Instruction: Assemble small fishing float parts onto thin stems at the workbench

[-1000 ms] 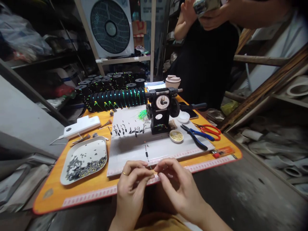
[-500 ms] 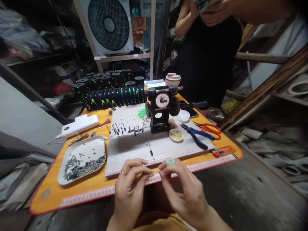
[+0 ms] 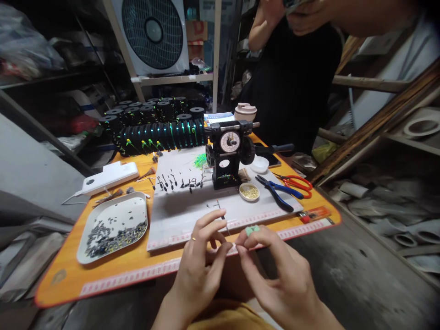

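My left hand and my right hand face each other at the near edge of the white board. Each hand pinches with thumb and index finger, the tips almost touching; what lies between them is too small to name. Green tape wraps a finger of my right hand, and a ring is on my left. Just beyond the fingertips lies a thin dark piece with a fine line. Several small black pieces stand or lie on the board, left of a black winding device.
A white tray of small dark pieces sits left. Right are a dish of gold beads, blue pliers, red scissors and an orange cutter. A person stands behind the table.
Both hands have shifted right, and my left hand has risen with its other fingers reaching over the board near the thin dark piece. The view has moved slightly.
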Demonstrator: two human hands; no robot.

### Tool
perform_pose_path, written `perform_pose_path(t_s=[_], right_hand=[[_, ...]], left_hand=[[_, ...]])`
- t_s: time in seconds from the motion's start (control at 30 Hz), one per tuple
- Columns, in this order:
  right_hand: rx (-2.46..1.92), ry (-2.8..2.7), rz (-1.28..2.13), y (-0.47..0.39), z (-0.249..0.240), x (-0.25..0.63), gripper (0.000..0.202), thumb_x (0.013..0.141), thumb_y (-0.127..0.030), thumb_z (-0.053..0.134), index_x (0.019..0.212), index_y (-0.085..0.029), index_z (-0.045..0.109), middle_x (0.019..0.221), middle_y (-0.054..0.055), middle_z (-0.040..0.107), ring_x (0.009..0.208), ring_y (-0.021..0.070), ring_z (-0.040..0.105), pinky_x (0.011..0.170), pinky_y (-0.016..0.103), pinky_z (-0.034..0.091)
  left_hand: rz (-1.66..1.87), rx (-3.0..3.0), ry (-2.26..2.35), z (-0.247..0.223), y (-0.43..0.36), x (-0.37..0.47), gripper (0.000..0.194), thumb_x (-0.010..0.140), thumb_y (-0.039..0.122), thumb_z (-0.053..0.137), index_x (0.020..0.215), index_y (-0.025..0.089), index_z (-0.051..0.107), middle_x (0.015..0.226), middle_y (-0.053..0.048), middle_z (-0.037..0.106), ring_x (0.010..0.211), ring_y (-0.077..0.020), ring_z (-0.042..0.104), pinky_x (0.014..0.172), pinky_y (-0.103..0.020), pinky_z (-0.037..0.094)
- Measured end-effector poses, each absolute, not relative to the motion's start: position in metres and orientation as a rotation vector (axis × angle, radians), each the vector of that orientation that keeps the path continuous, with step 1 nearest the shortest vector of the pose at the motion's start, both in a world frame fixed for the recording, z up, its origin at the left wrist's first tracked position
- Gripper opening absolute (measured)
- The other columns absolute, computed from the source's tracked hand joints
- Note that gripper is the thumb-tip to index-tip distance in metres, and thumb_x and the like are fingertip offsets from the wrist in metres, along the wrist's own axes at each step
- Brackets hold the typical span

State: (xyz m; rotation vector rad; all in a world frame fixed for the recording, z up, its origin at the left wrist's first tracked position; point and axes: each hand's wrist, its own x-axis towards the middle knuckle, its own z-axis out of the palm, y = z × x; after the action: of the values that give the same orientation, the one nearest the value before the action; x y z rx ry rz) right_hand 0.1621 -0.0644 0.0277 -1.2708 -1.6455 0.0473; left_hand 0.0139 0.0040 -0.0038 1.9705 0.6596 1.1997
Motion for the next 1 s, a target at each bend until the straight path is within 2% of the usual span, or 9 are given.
perform_pose_path(t_s=[0.07,0.13,0.23,0.43,0.57,0.77,0.9,1.0], right_hand=[[-1.283,-1.597,0.153,-0.067,0.032,0.167,0.019,0.09,-0.005,0.055,0.097,-0.022,0.051,0.085,0.0,0.064,0.078,0.0123,0.067,0.073,0.021,0.054],[-1.315,-1.584,0.203,-0.067,0.035,0.172,0.019,0.09,-0.007,0.056,0.097,-0.023,0.052,0.086,-0.001,0.064,0.079,0.0112,0.067,0.072,0.02,0.053],[-1.376,-1.618,0.238,-0.065,0.04,0.181,0.018,0.09,-0.009,0.056,0.098,-0.025,0.052,0.087,-0.002,0.064,0.08,0.0115,0.066,0.071,0.021,0.052],[-1.407,-1.752,0.432,-0.054,0.058,0.19,0.023,0.087,-0.005,0.055,0.096,-0.025,0.048,0.085,-0.004,0.061,0.08,0.0122,0.063,0.07,0.023,0.05],[-1.401,-1.776,0.601,-0.047,0.069,0.193,0.023,0.086,-0.005,0.056,0.095,-0.024,0.046,0.088,-0.002,0.062,0.083,0.0136,0.064,0.074,0.025,0.051],[-1.242,-1.707,1.003,-0.038,0.072,0.196,0.018,0.092,-0.013,0.058,0.101,-0.023,0.046,0.093,0.0,0.064,0.086,0.0136,0.066,0.077,0.026,0.055],[-1.141,-1.53,0.922,-0.036,0.056,0.181,0.024,0.089,-0.01,0.061,0.106,-0.023,0.05,0.092,0.0,0.061,0.087,0.0133,0.064,0.078,0.026,0.055],[-0.984,-1.296,0.943,-0.035,0.041,0.164,0.022,0.089,-0.014,0.064,0.103,-0.025,0.052,0.089,-0.001,0.059,0.084,0.012,0.064,0.074,0.023,0.056]], left_hand=[[1.167,2.086,0.536,-0.001,0.009,0.02,0.05,0.095,0.006,0.056,0.138,0.027,0.043,0.135,-0.012,0.06,0.071,-0.0097,0.065,0.06,-0.022,0.058],[1.212,2.222,0.47,0.002,0.015,0.025,0.046,0.095,0.009,0.057,0.137,0.023,0.044,0.113,-0.01,0.074,0.068,-0.012,0.067,0.058,-0.022,0.057],[1.325,2.335,0.404,0.006,0.025,0.026,0.039,0.095,0.011,0.06,0.132,0.018,0.049,0.091,-0.008,0.078,0.07,-0.0159,0.072,0.058,-0.024,0.057],[1.267,2.506,0.218,0.012,0.037,0.01,0.05,0.089,0.003,0.067,0.135,0.019,0.055,0.1,-0.009,0.079,0.079,-0.0171,0.071,0.07,-0.029,0.057],[1.25,2.51,0.103,0.015,0.042,0.003,0.038,0.089,0.0,0.064,0.125,0.014,0.065,0.101,-0.013,0.077,0.087,-0.0208,0.07,0.072,-0.033,0.056],[1.295,2.208,0.206,0.018,0.032,0.004,0.023,0.09,0.002,0.062,0.104,0.017,0.072,0.089,-0.008,0.074,0.078,-0.0155,0.07,0.069,-0.025,0.056],[1.296,2.048,0.467,0.018,0.021,0.004,0.019,0.09,0.0,0.059,0.093,0.017,0.066,0.079,-0.003,0.067,0.072,-0.0133,0.065,0.065,-0.022,0.053],[1.288,1.864,0.65,0.018,0.013,0.001,0.018,0.093,0.004,0.055,0.088,0.02,0.063,0.077,0.0,0.062,0.064,-0.0112,0.059,0.059,-0.02,0.051]])
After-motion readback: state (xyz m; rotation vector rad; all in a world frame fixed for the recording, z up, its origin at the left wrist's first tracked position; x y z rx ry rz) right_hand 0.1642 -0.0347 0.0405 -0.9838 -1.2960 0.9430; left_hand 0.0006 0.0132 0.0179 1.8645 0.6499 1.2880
